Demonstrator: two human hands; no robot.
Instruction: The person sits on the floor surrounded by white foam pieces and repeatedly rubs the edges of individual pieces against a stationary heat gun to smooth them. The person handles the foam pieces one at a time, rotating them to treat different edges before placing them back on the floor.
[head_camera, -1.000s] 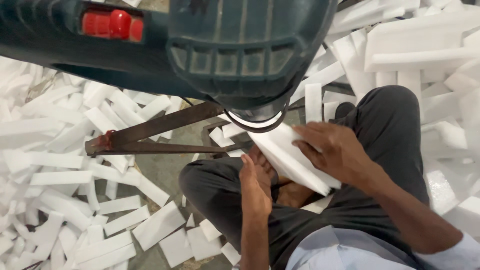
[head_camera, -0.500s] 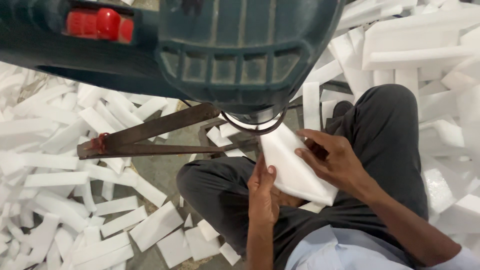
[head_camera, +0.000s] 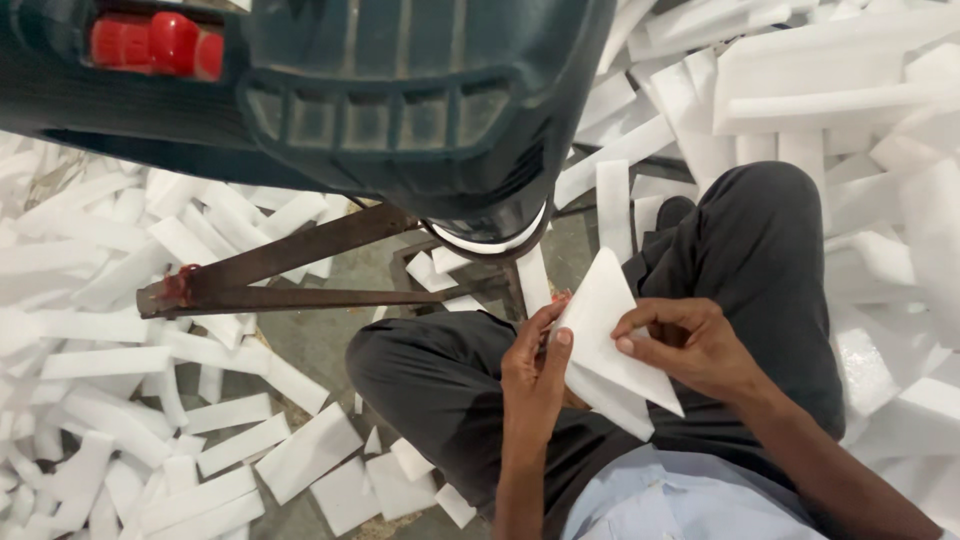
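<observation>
Foam piece now tilted, point up, below machine head | left hand and right hand pinching its edges over lap | risk: brittle corner snapping under finger pressure.

Grey floor littered with white foam offcuts

Foam strips lie scattered flat over the bare concrete, thickest to the left, with broader foam pieces nearer the seated person's knee and heaped foam blocks at the far right. A rusty metal frame rests on the floor among them.
</observation>
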